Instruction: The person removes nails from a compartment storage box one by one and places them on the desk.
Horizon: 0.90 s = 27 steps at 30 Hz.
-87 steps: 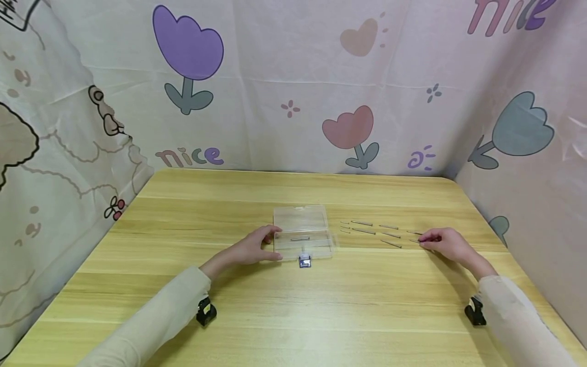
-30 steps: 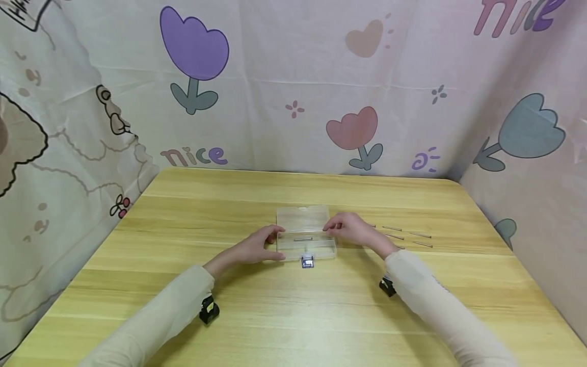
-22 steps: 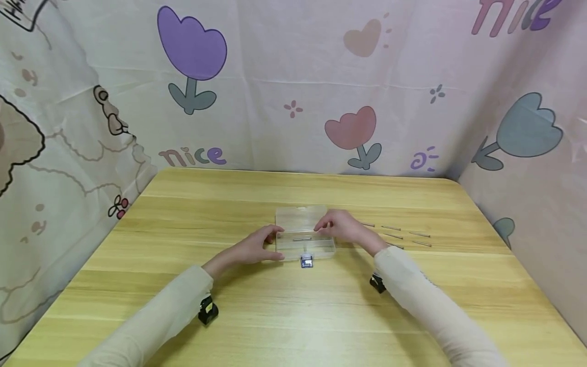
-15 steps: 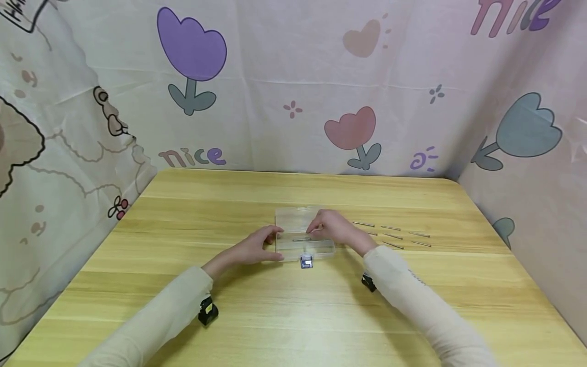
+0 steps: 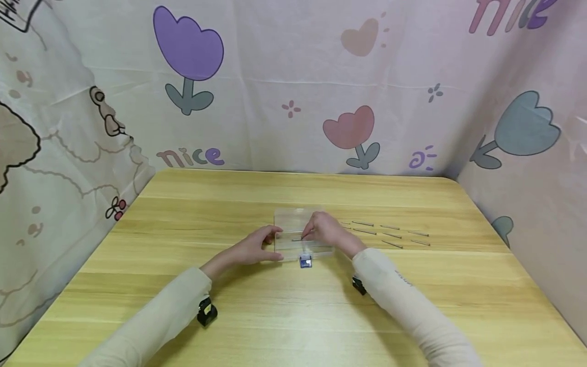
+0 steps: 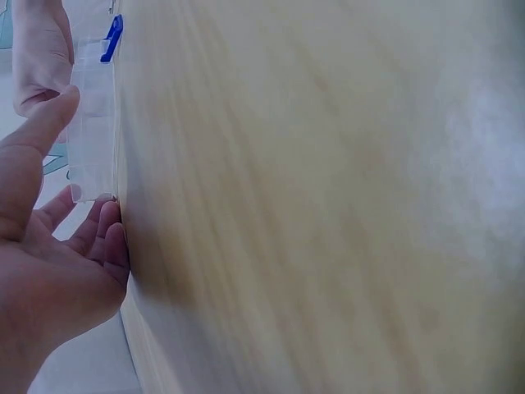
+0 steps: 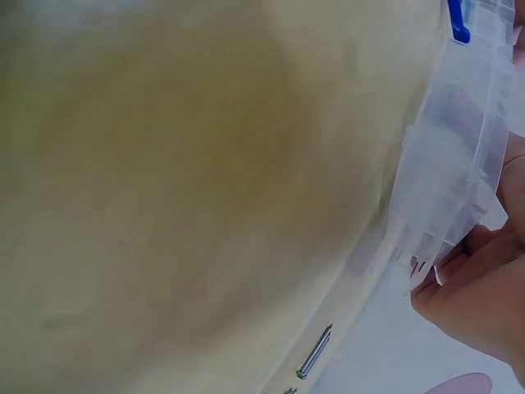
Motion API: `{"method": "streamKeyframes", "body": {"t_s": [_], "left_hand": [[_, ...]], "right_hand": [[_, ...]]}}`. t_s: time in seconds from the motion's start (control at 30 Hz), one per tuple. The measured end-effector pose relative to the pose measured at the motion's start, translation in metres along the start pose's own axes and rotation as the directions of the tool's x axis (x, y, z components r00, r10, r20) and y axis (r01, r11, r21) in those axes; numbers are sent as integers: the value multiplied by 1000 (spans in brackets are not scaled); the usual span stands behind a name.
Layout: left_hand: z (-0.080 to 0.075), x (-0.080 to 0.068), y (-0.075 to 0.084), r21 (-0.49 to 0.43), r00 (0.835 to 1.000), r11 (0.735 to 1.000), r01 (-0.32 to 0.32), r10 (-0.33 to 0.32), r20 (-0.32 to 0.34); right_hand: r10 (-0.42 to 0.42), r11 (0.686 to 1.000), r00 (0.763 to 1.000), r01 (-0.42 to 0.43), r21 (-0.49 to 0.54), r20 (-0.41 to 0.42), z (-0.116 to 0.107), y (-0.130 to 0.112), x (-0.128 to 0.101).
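Item: thin metal pin (image 5: 298, 238), pinched in my right hand (image 5: 321, 232) over the clear plastic box (image 5: 293, 220) at tabletop (image 5: 293, 306) centre. Likely light, stiff and slick; best taken mid-length between fingertips. My left hand (image 5: 254, 248) rests loosely against the box's 9 o'clock wall, fingers relaxed. Blue latch (image 5: 305, 262) at 6 o'clock. Loose pins (image 5: 382, 233) lie at 3 o'clock, well apart from the box.
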<state>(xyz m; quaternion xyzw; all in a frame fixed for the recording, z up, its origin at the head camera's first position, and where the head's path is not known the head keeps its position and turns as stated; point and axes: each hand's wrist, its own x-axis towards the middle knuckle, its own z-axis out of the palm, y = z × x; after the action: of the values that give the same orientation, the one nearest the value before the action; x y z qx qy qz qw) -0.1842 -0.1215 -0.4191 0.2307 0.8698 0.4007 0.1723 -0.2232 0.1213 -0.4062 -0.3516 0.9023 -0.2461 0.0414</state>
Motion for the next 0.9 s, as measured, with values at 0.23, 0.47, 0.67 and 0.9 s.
{"method": "streamKeyframes", "body": {"t_s": [0.23,0.47,0.67,0.9], "left_hand": [[-1,-3,1,3,1000,1000,5,-5,-9],[-1,-2,0,5,1000,1000,-6,7,-11],[0,-2,0,6,1000,1000,-5,5,-10],[1,-1,-1,5,1000,1000,-8,8,-11]], "right_hand": [[93,995,996,-93,-42,3,3,-7,3],[97,994,995,-97,-42,-9,3,-9,3],[85,996,996,-85,-31,-9,3,-8,1],[56,998,998,-56,37,9,1,-6,-1]]}}
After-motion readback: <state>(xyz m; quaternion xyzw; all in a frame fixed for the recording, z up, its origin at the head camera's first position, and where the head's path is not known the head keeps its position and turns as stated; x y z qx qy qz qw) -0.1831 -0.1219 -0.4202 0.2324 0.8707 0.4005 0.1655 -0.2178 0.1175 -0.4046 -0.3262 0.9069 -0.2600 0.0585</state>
